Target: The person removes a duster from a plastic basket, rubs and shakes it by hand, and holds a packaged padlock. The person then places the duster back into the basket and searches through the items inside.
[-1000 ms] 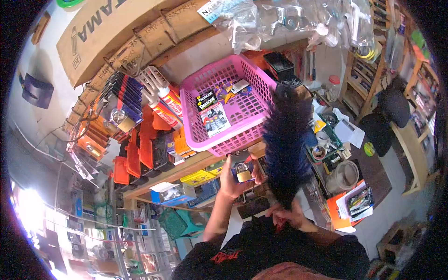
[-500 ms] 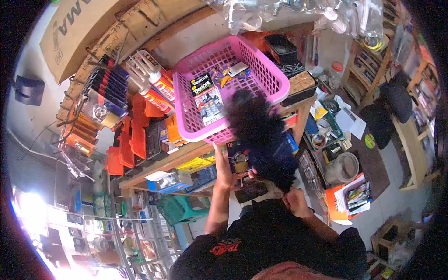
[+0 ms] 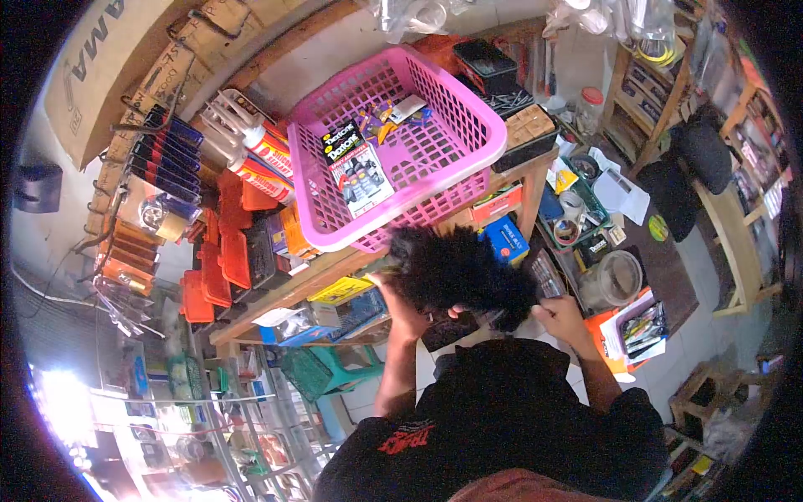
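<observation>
A dark, fluffy duster (image 3: 460,272) lies across the space before my chest. My right hand (image 3: 559,320) is closed on its end at the right. My left hand (image 3: 403,311) is raised at the duster's other side, below the pink basket (image 3: 418,197). The duster covers most of my left fingers and whatever they hold; the padlock cannot be seen. Inside the basket are black Dextone packs (image 3: 341,144), a printed card (image 3: 362,180) and small purple and yellow packets (image 3: 381,121).
Orange cases (image 3: 214,272) and white-and-red tubes (image 3: 261,167) stand left of the basket. A wooden block (image 3: 527,125) is right of it. A blue box (image 3: 504,240) sits below. Further right are a clear tub (image 3: 613,280) and a pen container (image 3: 642,326). A green stool (image 3: 339,372) stands below left.
The duster has swung down and left, over my left hand and the padlock visible there before. My right hand has moved right and up. The view has shifted, with the basket now further left.
</observation>
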Demonstrator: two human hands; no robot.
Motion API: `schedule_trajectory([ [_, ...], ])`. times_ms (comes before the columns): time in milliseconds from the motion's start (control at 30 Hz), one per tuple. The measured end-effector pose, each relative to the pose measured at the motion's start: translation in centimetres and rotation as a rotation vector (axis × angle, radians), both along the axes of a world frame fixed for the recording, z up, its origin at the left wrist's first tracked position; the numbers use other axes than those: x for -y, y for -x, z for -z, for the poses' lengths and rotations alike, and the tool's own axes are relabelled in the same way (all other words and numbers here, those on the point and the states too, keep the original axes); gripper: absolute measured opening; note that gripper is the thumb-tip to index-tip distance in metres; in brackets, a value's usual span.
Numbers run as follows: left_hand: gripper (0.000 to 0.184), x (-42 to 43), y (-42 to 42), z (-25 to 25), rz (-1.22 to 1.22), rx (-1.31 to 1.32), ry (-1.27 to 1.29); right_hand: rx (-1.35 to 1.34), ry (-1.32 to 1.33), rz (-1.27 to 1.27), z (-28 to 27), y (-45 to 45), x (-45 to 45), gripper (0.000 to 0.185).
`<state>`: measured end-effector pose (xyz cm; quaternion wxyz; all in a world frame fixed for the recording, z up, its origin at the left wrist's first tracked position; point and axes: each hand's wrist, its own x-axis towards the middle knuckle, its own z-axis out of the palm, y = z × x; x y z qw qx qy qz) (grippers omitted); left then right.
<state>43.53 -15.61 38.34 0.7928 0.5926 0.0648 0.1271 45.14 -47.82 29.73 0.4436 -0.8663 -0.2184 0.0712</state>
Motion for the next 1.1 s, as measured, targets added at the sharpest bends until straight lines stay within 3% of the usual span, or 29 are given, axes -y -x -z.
schedule_trajectory([
  [67,0.113,1.1,0.5,-5.3,-0.062,-0.156,0.22,0.105,0.014,0.028,-0.7,-0.8,0.7,0.049],
  [133,0.11,1.0,0.9,-6.0,0.136,-0.173,0.36,0.068,0.043,0.027,-1.4,-1.1,1.3,0.047],
  [167,0.106,-0.1,0.9,-4.0,0.352,-0.085,0.374,0.103,0.06,0.021,-1.6,-1.3,1.4,0.046],
  [267,0.105,-0.4,1.2,-0.3,0.641,-0.044,0.063,0.129,0.08,-0.014,-2.6,-1.3,1.2,0.044],
  [433,0.105,0.0,1.4,1.2,0.429,0.064,0.059,0.058,0.12,-0.026,-2.8,-1.7,2.3,0.047],
  [500,0.102,-2.1,0.6,2.3,0.219,-0.016,-0.317,0.016,0.158,0.024,-1.6,-1.8,3.8,0.048],
  [600,0.093,-1.8,0.5,0.9,0.307,-0.065,0.4,0.199,0.138,0.033,-1.8,-1.8,5.2,0.05],
  [667,0.09,-0.9,0.8,2.3,0.297,-0.11,0.352,0.221,0.089,0.04,-1.8,-1.7,5.3,0.053],
  [800,0.089,0.8,1.7,6.6,0.464,-0.102,-0.104,0.17,0.19,0.003,-3.2,-1.5,5.7,0.05],
  [867,0.088,1.3,2.1,7.7,0.49,-0.073,-0.173,0.126,0.222,-0.022,-4.3,-0.8,5.4,0.05],
  [967,0.088,1.6,1.8,7.1,0.43,-0.08,-0.066,0.099,0.211,-0.056,-5.0,-0.5,5.3,0.049],
  [1100,0.087,1.8,1.4,3.1,0.239,-0.162,0.263,0.101,0.151,-0.077,-4.4,-0.2,5.2,0.05],
])
